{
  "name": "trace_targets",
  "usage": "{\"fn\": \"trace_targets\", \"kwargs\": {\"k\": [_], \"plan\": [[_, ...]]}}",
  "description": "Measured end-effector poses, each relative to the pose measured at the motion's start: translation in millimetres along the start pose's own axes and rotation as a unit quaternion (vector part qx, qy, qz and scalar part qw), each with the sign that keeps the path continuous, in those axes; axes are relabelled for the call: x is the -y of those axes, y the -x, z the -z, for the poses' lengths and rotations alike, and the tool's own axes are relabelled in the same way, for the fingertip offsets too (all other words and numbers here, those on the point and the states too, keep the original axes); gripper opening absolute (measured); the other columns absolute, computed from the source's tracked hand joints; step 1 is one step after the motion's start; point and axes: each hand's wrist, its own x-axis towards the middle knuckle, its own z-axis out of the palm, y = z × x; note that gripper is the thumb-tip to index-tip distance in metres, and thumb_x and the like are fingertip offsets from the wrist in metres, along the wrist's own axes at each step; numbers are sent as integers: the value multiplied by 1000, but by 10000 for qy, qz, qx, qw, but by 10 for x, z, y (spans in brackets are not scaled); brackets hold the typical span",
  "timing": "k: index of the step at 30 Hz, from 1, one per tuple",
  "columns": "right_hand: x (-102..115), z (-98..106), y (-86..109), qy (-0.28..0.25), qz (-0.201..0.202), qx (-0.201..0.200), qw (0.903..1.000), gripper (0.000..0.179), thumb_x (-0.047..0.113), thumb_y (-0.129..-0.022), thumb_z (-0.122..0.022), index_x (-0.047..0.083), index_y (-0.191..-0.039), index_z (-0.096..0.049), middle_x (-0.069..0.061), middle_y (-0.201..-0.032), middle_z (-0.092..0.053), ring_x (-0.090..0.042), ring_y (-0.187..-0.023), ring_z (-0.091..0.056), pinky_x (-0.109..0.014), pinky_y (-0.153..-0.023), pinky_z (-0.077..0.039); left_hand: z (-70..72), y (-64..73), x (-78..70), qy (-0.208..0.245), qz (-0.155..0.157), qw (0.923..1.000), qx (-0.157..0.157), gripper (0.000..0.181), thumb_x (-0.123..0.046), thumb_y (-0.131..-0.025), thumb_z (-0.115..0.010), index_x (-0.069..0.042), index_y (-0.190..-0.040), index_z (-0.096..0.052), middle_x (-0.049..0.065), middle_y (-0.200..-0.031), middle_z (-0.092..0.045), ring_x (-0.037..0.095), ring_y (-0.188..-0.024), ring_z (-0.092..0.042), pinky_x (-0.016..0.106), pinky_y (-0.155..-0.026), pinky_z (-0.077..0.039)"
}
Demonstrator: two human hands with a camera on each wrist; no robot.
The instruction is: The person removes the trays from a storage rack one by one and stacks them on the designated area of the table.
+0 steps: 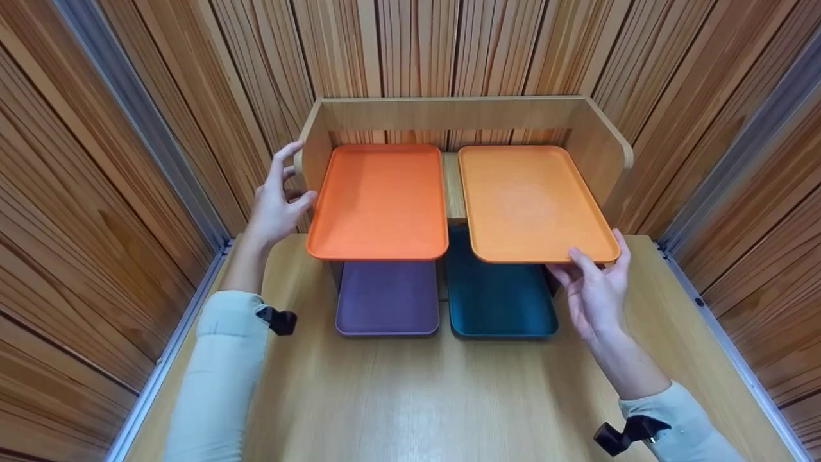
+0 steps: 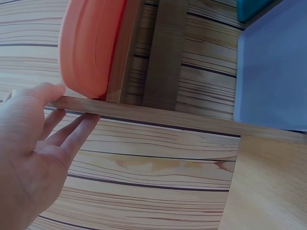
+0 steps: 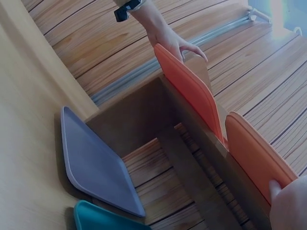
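A two-level wooden shelf point(image 1: 453, 186) holds a red-orange tray point(image 1: 381, 202) at upper left and a light orange tray point(image 1: 535, 205) at upper right. Below lie a purple tray point(image 1: 388, 298) and a dark teal tray point(image 1: 503, 301). My left hand point(image 1: 277, 204) holds the shelf's left side panel point(image 2: 158, 117), thumb on the tray side and fingertips on the outer face. With my right hand point(image 1: 600, 295) I grip the light orange tray's front right corner, thumb on top and fingers around the edge. Both upper trays jut forward over the lower ones.
The shelf stands on a wooden tabletop point(image 1: 385, 398), against a wood-plank back wall point(image 1: 417, 48). Plank side walls with metal rails point(image 1: 725, 308) close in left and right. A raised right side panel point(image 1: 593, 147) borders the light orange tray.
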Motion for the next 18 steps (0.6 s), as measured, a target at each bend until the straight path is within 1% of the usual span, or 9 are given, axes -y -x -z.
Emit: {"fn": "trace_targets", "kwargs": {"k": [2,5,9,14,16,18], "plan": [[1,3,7,-147,-43,-114,9998,88,0,-114,-56,49,-173,-12,2,-185,-27,-23,-152,-58,-41,-114,-57,-3,-2,4,-13,-31,10000,-30,83,8,-106,-63,-26,-175,-31,28,-168,-53,44,-150,-62,67,-114,-61],[10,24,31,-350,-125,-219,9991,86,-1,-114,-55,51,-171,-17,3,-183,-29,-22,-151,-59,-39,-113,-58,-5,3,2,-27,-37,10000,-13,83,8,-107,-62,-26,-175,-30,28,-169,-53,45,-149,-63,67,-113,-61],[24,64,69,-547,-168,-210,9981,86,-2,-114,-55,51,-172,-21,4,-184,-30,-19,-142,-66,-38,-111,-61,-1,9,-5,-37,-25,10000,10,82,6,-108,-62,-27,-176,-29,28,-170,-51,47,-148,-64,68,-112,-61],[25,110,120,-809,-163,-209,9964,83,-4,-114,-54,48,-171,-26,4,-181,-34,-18,-131,-73,-37,-103,-67,-1,14,-12,-34,-15,10000,15,83,6,-108,-62,-29,-176,-29,27,-171,-50,43,-153,-60,66,-114,-61],[25,131,139,-833,-158,-218,9962,81,-4,-114,-53,47,-170,-28,4,-180,-36,-18,-131,-73,-37,-102,-68,-4,19,-18,-47,5,10000,27,83,5,-109,-62,-30,-176,-29,27,-172,-49,43,-155,-58,66,-115,-61],[31,156,157,-760,-155,-195,9968,80,-4,-114,-52,47,-171,-27,5,-179,-35,-18,-136,-69,-37,-106,-66,-9,21,-23,-40,29,10000,46,83,4,-109,-62,-31,-176,-28,28,-172,-48,46,-154,-58,67,-115,-61]]}}
